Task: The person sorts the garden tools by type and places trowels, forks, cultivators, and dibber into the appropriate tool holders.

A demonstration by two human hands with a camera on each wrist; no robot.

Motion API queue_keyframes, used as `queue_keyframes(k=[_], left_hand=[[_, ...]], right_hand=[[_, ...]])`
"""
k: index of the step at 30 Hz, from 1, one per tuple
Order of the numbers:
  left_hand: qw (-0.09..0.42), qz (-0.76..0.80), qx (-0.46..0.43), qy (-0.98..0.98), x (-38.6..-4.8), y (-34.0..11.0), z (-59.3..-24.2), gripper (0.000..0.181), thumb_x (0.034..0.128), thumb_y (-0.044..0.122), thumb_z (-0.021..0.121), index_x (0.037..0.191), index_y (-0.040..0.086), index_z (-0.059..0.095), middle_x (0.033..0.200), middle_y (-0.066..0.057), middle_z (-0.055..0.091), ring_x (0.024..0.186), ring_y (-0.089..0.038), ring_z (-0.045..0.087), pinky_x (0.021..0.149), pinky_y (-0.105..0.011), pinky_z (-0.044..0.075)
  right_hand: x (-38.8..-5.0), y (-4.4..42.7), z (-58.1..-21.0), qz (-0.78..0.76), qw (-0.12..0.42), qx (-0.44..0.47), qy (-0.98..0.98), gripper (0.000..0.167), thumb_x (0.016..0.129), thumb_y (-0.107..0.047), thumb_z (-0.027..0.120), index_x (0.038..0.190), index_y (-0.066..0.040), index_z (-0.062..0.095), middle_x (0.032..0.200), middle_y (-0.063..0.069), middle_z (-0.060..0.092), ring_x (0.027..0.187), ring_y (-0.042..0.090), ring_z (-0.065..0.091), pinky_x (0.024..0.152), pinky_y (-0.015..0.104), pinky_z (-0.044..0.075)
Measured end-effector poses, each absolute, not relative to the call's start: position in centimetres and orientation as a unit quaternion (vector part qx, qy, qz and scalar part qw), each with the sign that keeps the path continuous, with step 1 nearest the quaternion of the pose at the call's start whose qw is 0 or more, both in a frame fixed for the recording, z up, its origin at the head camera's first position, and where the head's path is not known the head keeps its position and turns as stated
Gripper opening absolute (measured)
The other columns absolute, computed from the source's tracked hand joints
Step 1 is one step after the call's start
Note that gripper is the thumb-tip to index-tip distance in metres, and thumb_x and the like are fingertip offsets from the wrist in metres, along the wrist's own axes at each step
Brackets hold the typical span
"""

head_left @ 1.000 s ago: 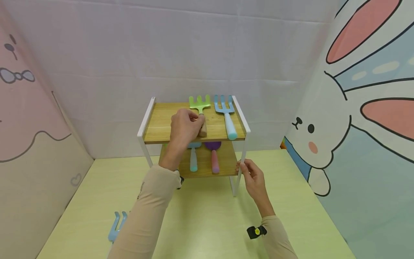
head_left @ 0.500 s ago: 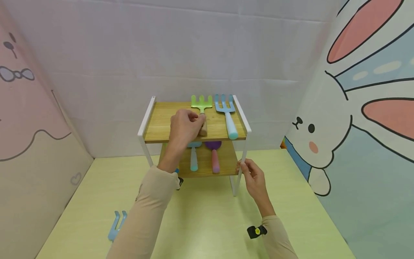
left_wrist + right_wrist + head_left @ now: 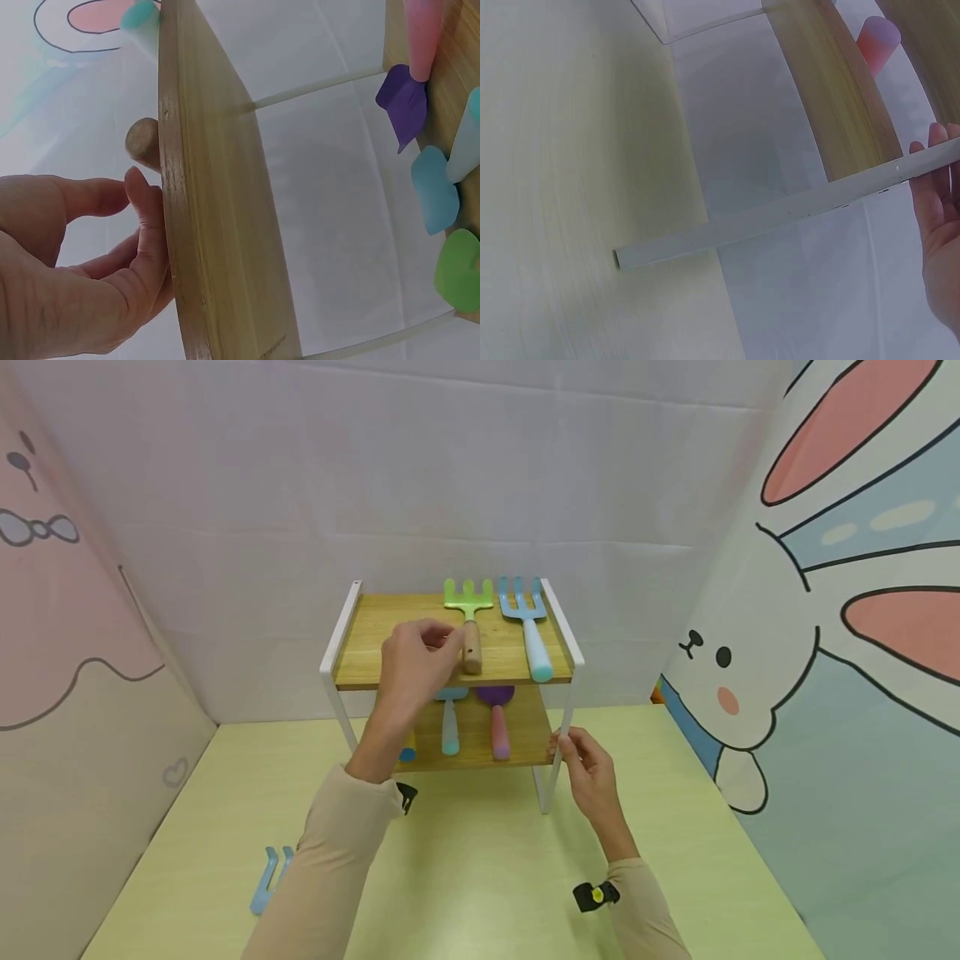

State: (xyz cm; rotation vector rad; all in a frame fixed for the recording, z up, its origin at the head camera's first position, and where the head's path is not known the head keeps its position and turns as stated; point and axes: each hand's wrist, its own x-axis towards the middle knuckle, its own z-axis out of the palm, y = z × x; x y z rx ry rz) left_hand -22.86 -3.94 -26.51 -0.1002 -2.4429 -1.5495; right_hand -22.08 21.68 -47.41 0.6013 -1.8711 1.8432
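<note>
A two-tier wooden shelf (image 3: 375, 639) with a white metal frame stands on the table. On its top board lies a green hand fork (image 3: 468, 602) with a wooden handle; to its right is a light-blue hand fork (image 3: 536, 647). My left hand (image 3: 416, 664) is just left of the wooden handle, fingers loosely bent, holding nothing. In the left wrist view, thumb and fingertip come close together beside the handle end (image 3: 142, 142), apart from it. My right hand (image 3: 588, 770) grips the white front-right leg (image 3: 795, 206) near the lower board.
On the lower board lie a purple shovel with a pink handle (image 3: 500, 732), a light-blue tool (image 3: 450, 731) and a yellow-and-blue handle (image 3: 408, 749). In the left wrist view a green blade (image 3: 459, 271) also shows. Another blue fork (image 3: 264, 889) lies front left, partly behind the left sleeve.
My left hand has let go of the green fork's handle and moved slightly left and down. Before that, the fork shifted a little to the right. My right hand has stayed on the leg.
</note>
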Motion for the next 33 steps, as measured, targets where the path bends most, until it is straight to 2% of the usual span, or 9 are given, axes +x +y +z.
queue_keyframes(k=[7,17,25,33], left_hand=[[0.141,-0.551,-0.043,-0.822,-21.5,-4.6,-26.9,0.027,0.1017,0.025,0.063,0.116,0.005,0.075,0.103,-0.009,0.071,0.086,-0.023,0.068,0.069,-0.032,0.054],[0.142,-0.587,-0.065,-0.794,-19.7,-5.6,-28.0,0.028,0.1022,0.025,0.064,0.116,0.003,0.074,0.099,-0.012,0.073,0.074,-0.021,0.07,0.069,-0.029,0.057],[0.136,-0.605,-0.088,-0.78,-18.8,-6.4,-29.0,0.028,0.1027,0.025,0.065,0.116,0.002,0.074,0.093,-0.015,0.07,0.077,-0.021,0.067,0.068,-0.028,0.059],[0.125,-0.598,-0.078,-0.788,-17.3,-7.1,-30.1,0.028,0.1017,0.031,0.067,0.116,0.008,0.075,0.093,-0.008,0.072,0.078,-0.022,0.066,0.068,-0.028,0.056]], right_hand=[[-22.0,21.7,-47.3,0.667,0.22,0.216,-0.678,0.016,0.105,0.008,0.047,0.108,0.015,0.062,0.095,0.024,0.063,0.086,0.015,0.066,0.081,0.026,0.059],[-22.1,21.7,-47.5,0.67,0.219,0.215,-0.676,0.016,0.105,0.008,0.048,0.108,0.015,0.062,0.095,0.025,0.063,0.086,0.015,0.066,0.081,0.026,0.058],[-22.2,21.8,-47.4,0.666,0.227,0.211,-0.679,0.016,0.105,0.008,0.048,0.107,0.015,0.062,0.093,0.02,0.065,0.084,0.013,0.067,0.082,0.024,0.058],[-22.1,21.7,-47.5,0.667,0.225,0.217,-0.677,0.015,0.105,0.009,0.047,0.107,0.015,0.062,0.093,0.019,0.064,0.084,0.012,0.066,0.081,0.025,0.059]])
